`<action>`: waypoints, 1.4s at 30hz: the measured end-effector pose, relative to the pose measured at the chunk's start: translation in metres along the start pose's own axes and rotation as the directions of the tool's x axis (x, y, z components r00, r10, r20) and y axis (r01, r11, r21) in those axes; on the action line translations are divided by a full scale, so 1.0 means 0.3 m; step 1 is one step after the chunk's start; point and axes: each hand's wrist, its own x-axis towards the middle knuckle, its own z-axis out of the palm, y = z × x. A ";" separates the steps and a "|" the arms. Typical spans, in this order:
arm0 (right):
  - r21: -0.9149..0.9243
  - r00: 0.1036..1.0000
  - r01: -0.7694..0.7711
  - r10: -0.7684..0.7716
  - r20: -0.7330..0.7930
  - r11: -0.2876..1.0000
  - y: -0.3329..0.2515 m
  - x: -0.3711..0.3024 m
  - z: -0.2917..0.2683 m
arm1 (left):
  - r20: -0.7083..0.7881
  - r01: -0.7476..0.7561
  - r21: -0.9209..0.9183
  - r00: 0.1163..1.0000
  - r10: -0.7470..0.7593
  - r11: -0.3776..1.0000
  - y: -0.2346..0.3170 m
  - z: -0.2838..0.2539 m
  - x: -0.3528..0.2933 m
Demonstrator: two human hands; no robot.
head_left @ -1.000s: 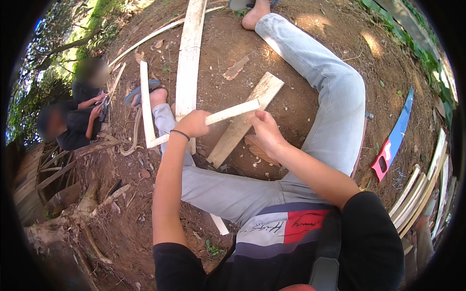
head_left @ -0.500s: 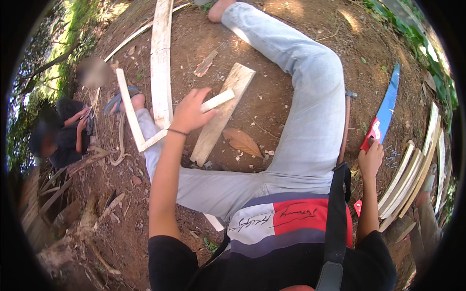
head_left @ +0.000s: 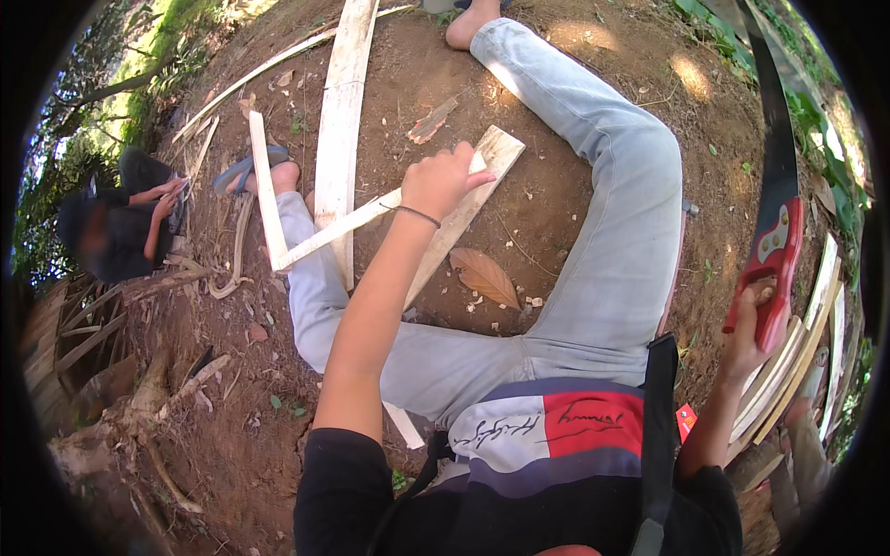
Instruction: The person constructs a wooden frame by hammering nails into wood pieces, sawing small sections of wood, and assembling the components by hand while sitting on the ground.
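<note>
My left hand (head_left: 436,188) is closed around one arm of an L-shaped wooden piece (head_left: 341,230), made of two pale strips meeting at a corner by my left shin. The strip's free end pokes out past my thumb, above a short flat board (head_left: 501,153) lying slantwise between my legs. Off to the right, my right hand (head_left: 747,335) grips the red handle of a handsaw (head_left: 777,153). Its blade points up and away, raised off the ground, and looks dark from this side.
A long plank (head_left: 341,120) lies beyond my left hand. Several thin wood strips (head_left: 797,371) are stacked at the right. A hammer (head_left: 689,208) lies partly hidden behind my right leg. Another person (head_left: 116,236) sits at the far left near roots and branches. A dry leaf (head_left: 485,276) rests between my legs.
The handsaw has come up off the ground in my right hand, its blade swinging upright. My left hand has closed over the strip and shifted right relative to the corner, near its free end.
</note>
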 end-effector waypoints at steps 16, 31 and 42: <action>0.358 0.807 -0.068 -0.160 0.568 0.931 -0.061 -0.163 0.473 | 0.087 0.163 -0.134 0.985 -0.152 0.977 0.008 0.012 -0.049; 0.569 0.849 0.064 -0.344 0.400 0.820 -0.069 -0.135 0.373 | -0.006 0.217 0.021 0.976 -0.217 0.976 0.112 -0.191 -0.191; 0.507 0.781 -0.140 -0.220 0.585 0.850 0.046 -0.170 0.369 | 0.103 0.345 -0.088 0.936 -0.336 0.935 0.075 0.055 -0.191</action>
